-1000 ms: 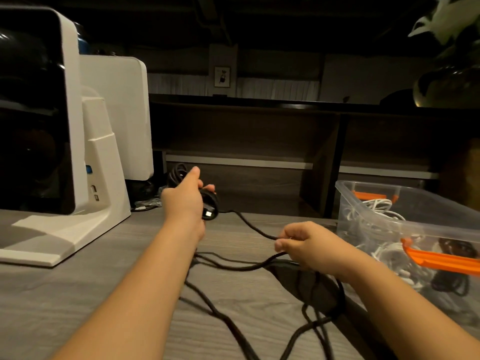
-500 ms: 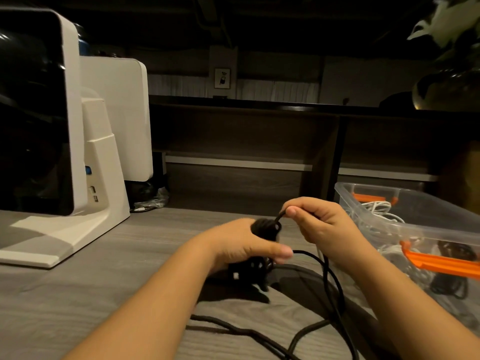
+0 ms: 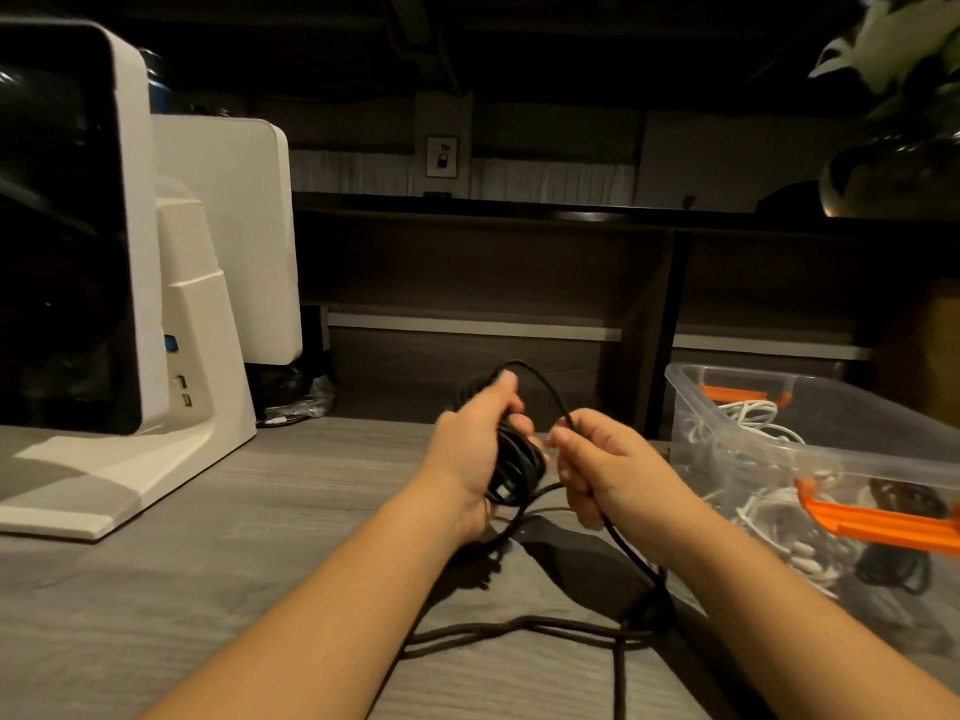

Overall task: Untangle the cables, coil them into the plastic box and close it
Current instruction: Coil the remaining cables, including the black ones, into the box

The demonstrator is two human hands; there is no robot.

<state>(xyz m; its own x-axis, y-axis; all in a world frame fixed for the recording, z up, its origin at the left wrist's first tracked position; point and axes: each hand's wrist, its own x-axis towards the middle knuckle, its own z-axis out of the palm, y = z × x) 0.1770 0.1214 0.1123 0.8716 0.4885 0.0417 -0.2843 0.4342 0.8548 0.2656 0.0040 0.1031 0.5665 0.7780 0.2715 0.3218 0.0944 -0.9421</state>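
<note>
My left hand (image 3: 475, 449) grips a bundle of black cable (image 3: 514, 462) wound into loops, held above the grey table (image 3: 208, 574). My right hand (image 3: 602, 462) pinches the free run of the same cable, which arcs over from the bundle and trails down past my wrist onto the table. Slack cable lies in loose curves near the front edge. The clear plastic box (image 3: 769, 433) with orange latches stands open at the right, holding coiled white cables and a dark one.
A white machine with a black screen (image 3: 130, 314) fills the left side of the table. A dark flat patch lies on the table under my hands. Dark shelving runs behind the table. A plant in a dark pot sits at upper right.
My left hand rose and turned, now holding more wound loops. My right hand dropped slightly and came closer, feeding another arc of cable over the bundle. Less slack lies on the table.
</note>
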